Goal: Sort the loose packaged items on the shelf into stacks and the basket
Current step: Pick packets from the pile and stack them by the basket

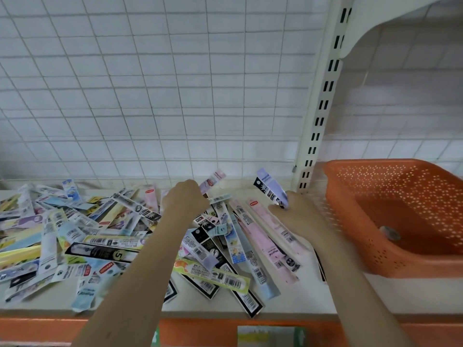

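From the head view, a cream shelf (295, 303) carries a wide scatter of long, narrow packaged items (105, 236), lying flat and crossing one another from the left edge to just short of the middle right. They come in black, pink, yellow, pale blue and lilac, most showing barcodes.

At the right end of the shelf sits an orange perforated basket (370, 249), tilted so its open top faces the viewer. Its inside is nearly bare; one small greyish thing (389, 232) lies on its floor, too blurred to identify.

The left hand (186, 196) reaches over the pile near the back, its grip closed round the lower end of a pink-and-white packet (214, 179) that sticks up and away toward the wire grid behind. The right hand (298, 211) is just beside the basket's near-left wall, its grip pinching a lilac-and-black packet (269, 187) that stands up, leaning left. Beneath that wrist several pink packets (265, 236) lie side by side.

A slotted upright post (318, 121) rises behind the basket's left corner. An orange strip (200, 331) runs along the shelf's front edge.
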### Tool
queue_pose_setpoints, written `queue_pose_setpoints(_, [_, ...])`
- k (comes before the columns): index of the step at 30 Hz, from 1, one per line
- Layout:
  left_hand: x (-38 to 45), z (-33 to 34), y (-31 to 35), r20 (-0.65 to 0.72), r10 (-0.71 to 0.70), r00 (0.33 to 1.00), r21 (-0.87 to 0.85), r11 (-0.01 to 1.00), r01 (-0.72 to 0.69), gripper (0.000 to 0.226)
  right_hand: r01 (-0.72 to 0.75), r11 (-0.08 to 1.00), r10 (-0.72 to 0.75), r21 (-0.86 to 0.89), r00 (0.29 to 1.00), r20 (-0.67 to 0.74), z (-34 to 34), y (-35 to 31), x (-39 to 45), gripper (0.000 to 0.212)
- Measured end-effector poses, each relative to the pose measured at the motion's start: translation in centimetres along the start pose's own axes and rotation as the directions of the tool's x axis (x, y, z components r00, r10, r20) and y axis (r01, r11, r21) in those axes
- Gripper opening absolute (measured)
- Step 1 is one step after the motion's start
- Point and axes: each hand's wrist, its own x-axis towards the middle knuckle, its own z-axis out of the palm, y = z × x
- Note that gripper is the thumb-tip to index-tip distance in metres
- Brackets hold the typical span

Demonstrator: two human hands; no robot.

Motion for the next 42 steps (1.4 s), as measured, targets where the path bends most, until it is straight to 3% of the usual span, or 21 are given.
queue_pose_setpoints(4, [0.2, 1.3, -0.5, 0.101, -0.015, 0.995, 0.042, 0.999, 0.01, 0.018, -0.018, 1.0, 0.018, -0.001, 1.0, 0.004, 0.3, 0.4, -0.2, 0.036])
queue_pose_setpoints(10, [-0.5, 1.6, -0.5, 0.02, 0.0, 1.0, 0.047, 0.999, -0.001, 0.013, -0.043, 0.999, 0.044, -0.032, 0.999, 0.02, 1.0, 0.4, -0.2, 0.037])
queue_pose_setpoints(17, [-1.6, 0.3, -1.3, -0.076, -0.053, 0.996, -0.094, 0.994, 0.046, 0.036, -0.038, 0.996, 0.048, -0.086, 0.991, 0.121, 2.0, -0.2, -0.1, 0.031])
queue_pose_setpoints(21, [-3.1, -1.4, -1.5, -0.168, -0.003, 0.986, -0.122, 0.992, -0.018, 0.053, -0.02, 0.995, 0.033, -0.097, 0.991, 0.133, 2.1, -0.9, 0.1, 0.036])
queue_pose_setpoints(25, [-5.7, -2.0, -1.6, -0.165, -0.006, 0.986, -0.341, 0.939, -0.051, 0.038, -0.02, 0.993, 0.037, -0.12, 0.99, 0.136, 2.7, -1.3, 0.4, 0.037])
queue_pose_setpoints(28, [-7.6, -1.2, -2.0, -0.173, 0.003, 0.985, -0.519, 0.85, -0.094, 0.035, -0.058, 0.99, 0.08, -0.131, 0.983, 0.167, 3.4, -1.4, 0.6, 0.023])
queue_pose_setpoints(31, [-8.7, -0.1, -2.7, -0.185, -0.019, 0.983, -0.554, 0.828, -0.088, 0.031, -0.089, 0.988, 0.106, -0.123, 0.985, 0.139, 3.5, -1.4, 0.7, 0.014])
queue_pose_setpoints(32, [-9.0, 0.2, -2.9, -0.195, -0.026, 0.98, -0.538, 0.839, -0.085, 0.024, -0.091, 0.989, 0.105, -0.113, 0.986, 0.131, 3.2, -1.4, 0.7, 0.014])
queue_pose_setpoints(42, [-9.8, 0.7, -4.2, -0.249, -0.033, 0.968, -0.565, 0.816, -0.117, 0.034, -0.015, 0.961, 0.022, 0.275, 0.999, -0.023, 0.1, -2.4, -4.0, 0.01])
